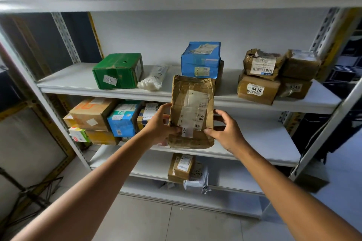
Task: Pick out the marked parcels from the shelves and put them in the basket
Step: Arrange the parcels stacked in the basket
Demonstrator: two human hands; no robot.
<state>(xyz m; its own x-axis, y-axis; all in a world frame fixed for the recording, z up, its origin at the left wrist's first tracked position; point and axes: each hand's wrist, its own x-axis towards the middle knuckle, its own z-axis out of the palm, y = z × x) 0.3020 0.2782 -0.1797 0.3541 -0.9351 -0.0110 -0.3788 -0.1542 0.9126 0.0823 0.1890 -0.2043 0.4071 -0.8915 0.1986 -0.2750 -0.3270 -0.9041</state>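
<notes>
Crumpled brown parcel [191,111], taped and upright, in mid-air just in front of the rack [176,0], top edge level with the front of the middle shelf. On its face, a white label [195,109] with a handwritten mark near the bottom.

Gripped at the lower left by the left hand [158,125], thumb on the front, fingers wrapped over the left edge. Pinched at the lower right by the right hand [229,133], thumb tip on the front, fingers bent at the side.

Straight behind, on the middle shelf, a blue box [199,58] stacked on a brown one. Further left, a white bag [152,80] lying flat, then a green box [117,70] with a small sticker. To the right, brown boxes [256,90] in two stacks, one marked 0410.

One shelf down, at the left, a huddle of cartons [94,115] packed close together. Lower still, a small brown box [181,168] touching a grey bag [197,182]. Below everything, pale tiled floor [176,221].
</notes>
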